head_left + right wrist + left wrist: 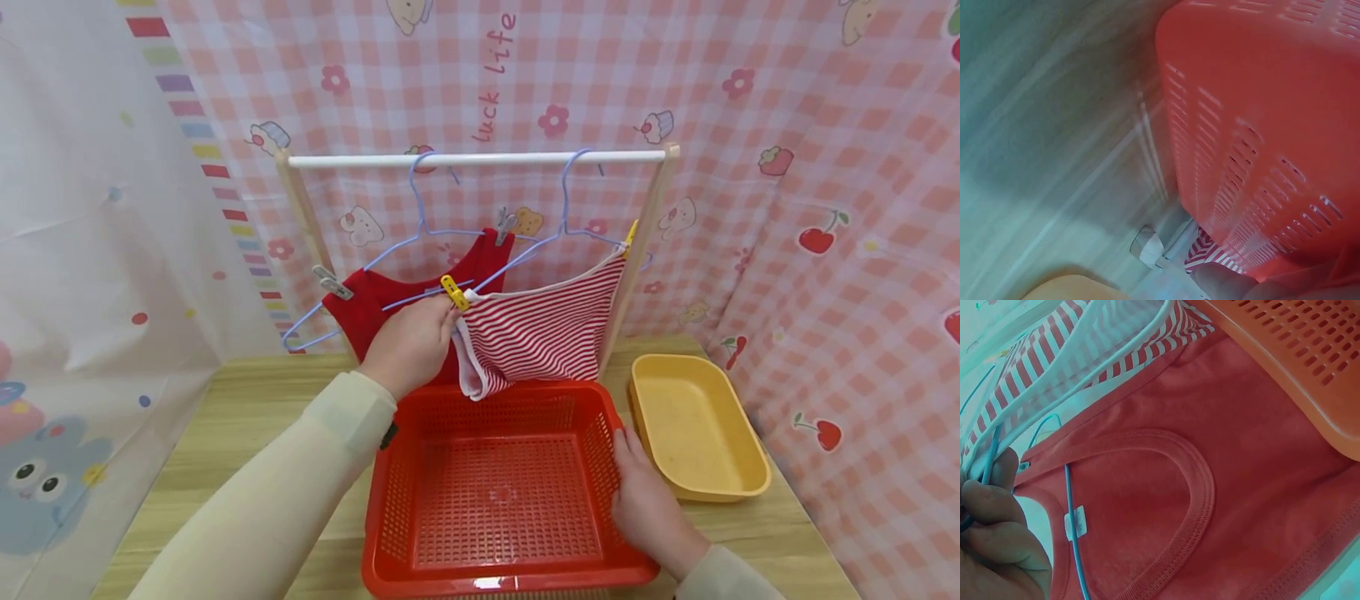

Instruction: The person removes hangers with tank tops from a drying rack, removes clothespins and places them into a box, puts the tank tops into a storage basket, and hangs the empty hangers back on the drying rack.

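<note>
Left hand (411, 340) closed, thumb and fingers pinching blue hanger (565, 198) at striped garment's (551, 329) corner, by yellow clip (454, 292); garment hangs partly before red top (363, 312). Right hand (651, 508) curled on right rim of red basket (502, 467), worktop (247, 425) beneath.

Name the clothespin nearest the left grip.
The yellow clothespin clipped left on the striped garment, beside the left grip; the other yellow clothespin is far right, gray clothespins on the red tank top.
</note>
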A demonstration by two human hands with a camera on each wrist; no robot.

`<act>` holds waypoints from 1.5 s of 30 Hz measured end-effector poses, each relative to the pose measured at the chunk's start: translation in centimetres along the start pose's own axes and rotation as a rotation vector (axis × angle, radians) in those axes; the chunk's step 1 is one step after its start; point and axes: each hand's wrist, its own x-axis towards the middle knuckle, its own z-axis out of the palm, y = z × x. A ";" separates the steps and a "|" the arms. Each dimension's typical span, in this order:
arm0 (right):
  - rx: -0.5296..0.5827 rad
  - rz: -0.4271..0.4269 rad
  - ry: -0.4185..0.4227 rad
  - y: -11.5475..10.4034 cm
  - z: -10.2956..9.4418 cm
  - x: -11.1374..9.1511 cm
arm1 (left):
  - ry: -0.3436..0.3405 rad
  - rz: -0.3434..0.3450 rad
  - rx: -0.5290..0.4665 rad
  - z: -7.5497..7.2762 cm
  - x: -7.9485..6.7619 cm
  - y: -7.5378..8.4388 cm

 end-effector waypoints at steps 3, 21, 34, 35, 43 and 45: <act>-0.022 -0.008 0.005 0.0 0.1 0.3 | -0.005 -0.004 -0.001 -0.1 0.0 0.1; 0.000 0.097 -0.059 -0.1 0.4 2.5 | 0.024 0.045 -0.057 -0.4 -1.2 -1.3; 0.009 0.144 -0.103 -0.2 0.3 2.9 | 0.182 0.117 -0.172 -0.6 -3.9 -4.1; 0.021 0.156 -0.112 -0.2 0.2 3.0 | 0.203 0.123 -0.173 -0.6 -4.1 -4.2; 0.035 0.167 -0.122 0.1 0.2 3.2 | 0.287 0.155 -0.160 -1.1 -5.0 -4.8; 0.030 0.163 -0.115 0.1 0.2 3.2 | 0.274 0.157 -0.152 -1.2 -5.3 -4.8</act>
